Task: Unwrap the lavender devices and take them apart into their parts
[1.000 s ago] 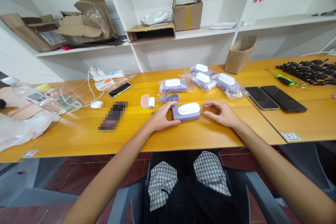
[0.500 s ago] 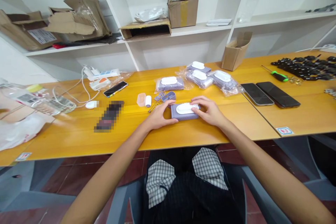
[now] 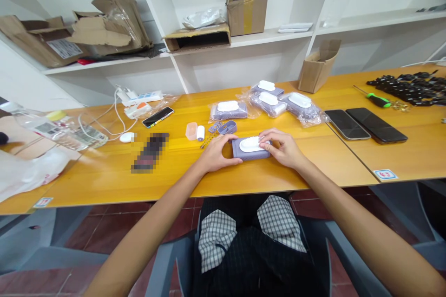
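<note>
A lilac plastic case (image 3: 249, 150) with a white oval bristled top (image 3: 250, 144) lies on the table in front of me. My left hand (image 3: 220, 152) grips its left end. My right hand (image 3: 280, 147) holds the right end, with its fingers over the white top and hiding part of it. Just beyond the case lie a small lilac tray (image 3: 227, 126), a white cylinder (image 3: 200, 133), a peach cup (image 3: 191, 131) and a yellow coil spring (image 3: 208, 139). Several similar cases in clear bags, such as one (image 3: 228, 110), sit further back.
The yellow wooden table (image 3: 104, 181) holds several phones (image 3: 376, 125), a green-handled screwdriver (image 3: 378, 100), a pile of black parts (image 3: 407, 86), cables (image 3: 121, 118), a pixelated blurred item (image 3: 150, 152) and a cardboard box (image 3: 318, 72). White shelves with cardboard stand behind.
My right hand has moved left from beside the case onto its right end and white top. My left hand stays on the left end. The view has shifted slightly.
</note>
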`<state>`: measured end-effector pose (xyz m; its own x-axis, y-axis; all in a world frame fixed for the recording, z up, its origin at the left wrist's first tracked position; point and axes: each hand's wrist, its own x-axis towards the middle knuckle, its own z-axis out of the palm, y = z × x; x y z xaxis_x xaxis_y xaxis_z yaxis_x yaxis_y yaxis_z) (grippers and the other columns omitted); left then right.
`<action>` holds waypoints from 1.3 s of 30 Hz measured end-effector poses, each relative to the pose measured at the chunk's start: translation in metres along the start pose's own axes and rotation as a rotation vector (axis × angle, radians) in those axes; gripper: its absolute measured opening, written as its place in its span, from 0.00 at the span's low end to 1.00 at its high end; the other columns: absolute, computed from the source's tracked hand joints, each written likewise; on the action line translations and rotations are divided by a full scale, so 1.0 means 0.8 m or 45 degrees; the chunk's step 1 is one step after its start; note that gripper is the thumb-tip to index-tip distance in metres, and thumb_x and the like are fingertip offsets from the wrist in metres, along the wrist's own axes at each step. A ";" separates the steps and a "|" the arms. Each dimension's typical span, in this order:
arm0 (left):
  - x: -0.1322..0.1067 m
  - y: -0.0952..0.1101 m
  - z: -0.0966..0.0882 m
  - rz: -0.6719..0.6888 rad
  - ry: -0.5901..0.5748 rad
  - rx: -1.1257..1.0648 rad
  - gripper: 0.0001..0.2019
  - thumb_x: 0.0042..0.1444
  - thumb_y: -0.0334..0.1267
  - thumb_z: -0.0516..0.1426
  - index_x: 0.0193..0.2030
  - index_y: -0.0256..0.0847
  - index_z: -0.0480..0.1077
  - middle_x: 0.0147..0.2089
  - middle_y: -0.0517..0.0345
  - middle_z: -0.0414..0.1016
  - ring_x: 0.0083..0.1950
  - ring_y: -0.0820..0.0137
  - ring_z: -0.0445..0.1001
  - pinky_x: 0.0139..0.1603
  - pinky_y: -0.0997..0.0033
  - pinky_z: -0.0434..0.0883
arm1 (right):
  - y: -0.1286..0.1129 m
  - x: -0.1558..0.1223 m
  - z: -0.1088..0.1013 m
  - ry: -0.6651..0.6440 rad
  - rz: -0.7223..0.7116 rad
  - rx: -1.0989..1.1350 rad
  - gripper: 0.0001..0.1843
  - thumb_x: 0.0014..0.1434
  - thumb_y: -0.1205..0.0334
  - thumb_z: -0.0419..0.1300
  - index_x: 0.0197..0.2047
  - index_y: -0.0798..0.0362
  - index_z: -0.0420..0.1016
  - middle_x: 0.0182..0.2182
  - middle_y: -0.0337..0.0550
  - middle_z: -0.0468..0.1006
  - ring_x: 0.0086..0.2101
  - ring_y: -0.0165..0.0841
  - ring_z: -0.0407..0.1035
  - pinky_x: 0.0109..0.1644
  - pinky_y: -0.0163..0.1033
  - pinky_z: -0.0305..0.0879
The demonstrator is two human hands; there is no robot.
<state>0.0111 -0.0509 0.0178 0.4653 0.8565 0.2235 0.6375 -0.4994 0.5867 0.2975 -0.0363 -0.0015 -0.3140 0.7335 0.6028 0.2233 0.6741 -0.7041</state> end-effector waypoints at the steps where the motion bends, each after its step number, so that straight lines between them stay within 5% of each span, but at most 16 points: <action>1: 0.000 0.000 0.001 -0.006 0.003 0.003 0.36 0.52 0.53 0.72 0.65 0.49 0.69 0.67 0.49 0.75 0.68 0.48 0.74 0.69 0.43 0.70 | -0.001 0.000 -0.001 0.007 0.003 0.004 0.14 0.68 0.45 0.66 0.37 0.45 0.84 0.41 0.48 0.86 0.46 0.46 0.79 0.55 0.55 0.74; 12: -0.002 0.003 -0.001 0.069 0.008 0.003 0.32 0.54 0.48 0.72 0.64 0.49 0.71 0.65 0.51 0.77 0.68 0.51 0.73 0.72 0.45 0.68 | -0.002 -0.005 0.001 -0.081 0.041 0.103 0.16 0.67 0.43 0.67 0.36 0.46 0.84 0.44 0.49 0.85 0.47 0.45 0.79 0.55 0.54 0.75; 27: -0.001 0.000 0.002 0.037 0.023 0.028 0.32 0.55 0.52 0.71 0.64 0.49 0.71 0.66 0.49 0.76 0.68 0.50 0.74 0.70 0.44 0.69 | 0.002 -0.010 0.003 -0.031 -0.076 -0.109 0.07 0.64 0.52 0.71 0.43 0.44 0.85 0.48 0.48 0.78 0.49 0.45 0.76 0.57 0.56 0.74; 39: 0.001 0.003 0.003 -0.004 0.041 -0.043 0.32 0.51 0.51 0.74 0.62 0.48 0.73 0.65 0.49 0.78 0.66 0.49 0.76 0.68 0.43 0.71 | -0.001 -0.004 0.001 -0.053 -0.080 -0.061 0.10 0.69 0.50 0.66 0.41 0.43 0.86 0.43 0.47 0.85 0.47 0.46 0.79 0.56 0.58 0.75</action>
<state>0.0143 -0.0519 0.0175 0.4427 0.8622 0.2464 0.6175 -0.4923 0.6134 0.2974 -0.0391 -0.0033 -0.3667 0.6863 0.6281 0.2453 0.7226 -0.6463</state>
